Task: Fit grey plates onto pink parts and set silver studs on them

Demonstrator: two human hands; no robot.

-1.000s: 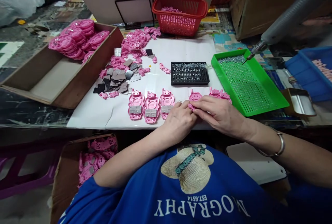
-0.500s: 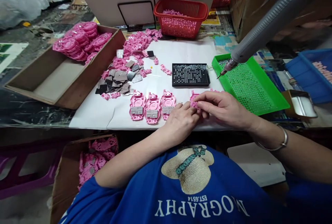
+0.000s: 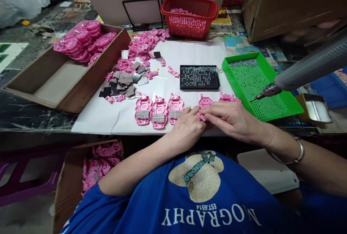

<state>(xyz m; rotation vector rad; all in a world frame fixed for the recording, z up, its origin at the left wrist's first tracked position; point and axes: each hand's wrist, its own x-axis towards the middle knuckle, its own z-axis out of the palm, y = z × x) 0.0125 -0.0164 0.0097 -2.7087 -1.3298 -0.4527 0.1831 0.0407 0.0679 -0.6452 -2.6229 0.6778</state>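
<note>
My right hand [image 3: 233,120] pinches a small pink plastic piece [image 3: 201,117] between thumb and fingers, over a pink plastic shell [image 3: 205,102] on the white sheet. Against it sits my left hand [image 3: 188,125], knuckles up and fingers curled; its fingertips are hidden, so what they grip cannot be made out. Left of the hands, several pink shells [image 3: 159,108] lie in a row with grey metal plates [image 3: 158,118] across their lower parts. Another pink shell [image 3: 229,97] is partly covered by my right hand.
An electric screwdriver [image 3: 298,69] hangs at the right, over a green tray [image 3: 290,108] of screws. A black screw tray [image 3: 200,88] lies ahead. Loose metal plates [image 3: 124,82] and pink parts [image 3: 143,46] are heaped left, near a cardboard box [image 3: 67,96]. A red basket [image 3: 189,22] stands behind.
The electric screwdriver has swung right and nearer, its tip now over the green tray. My right hand has shifted slightly with the small pink piece, uncovering more of the shells behind.
</note>
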